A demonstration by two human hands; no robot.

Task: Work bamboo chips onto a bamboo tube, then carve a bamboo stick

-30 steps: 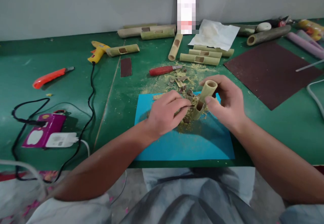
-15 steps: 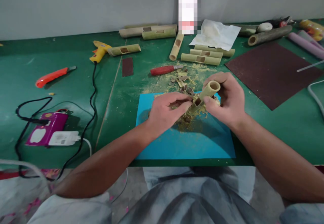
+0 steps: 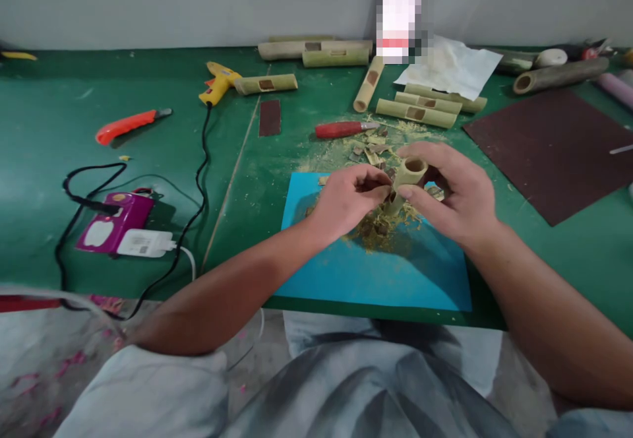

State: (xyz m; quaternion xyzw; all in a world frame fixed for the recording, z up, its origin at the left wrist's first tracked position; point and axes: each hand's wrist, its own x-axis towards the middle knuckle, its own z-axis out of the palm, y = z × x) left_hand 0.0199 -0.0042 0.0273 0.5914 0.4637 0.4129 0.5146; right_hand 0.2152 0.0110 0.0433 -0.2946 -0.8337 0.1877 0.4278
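My right hand [image 3: 457, 190] grips a bamboo tube [image 3: 409, 173] between thumb and fingers. The tube stands nearly upright, its hollow end facing up towards me and a cut opening in its side. Close against that opening, my left hand [image 3: 353, 197] has thumb and fingertips pinched together; a small dark bit shows there, too little to name. Below both hands, bamboo shavings and brown chips [image 3: 378, 230] lie on a blue sheet [image 3: 366, 280]. Just beyond the chips rests a red-handled knife [image 3: 341, 129].
Cut bamboo tubes [image 3: 420, 113] lie at the back near white paper [image 3: 450, 65]. To the right is a large dark brown sheet [image 3: 554, 154]. A yellow glue gun [image 3: 217, 83], orange cutter [image 3: 127, 126], small brown strip [image 3: 270, 118] and purple power strip [image 3: 119, 217] with cords occupy the left.
The bamboo tube has swung from a slant to nearly upright in my right hand. My left fingertips have moved along with its side opening. The whole view has shifted slightly.
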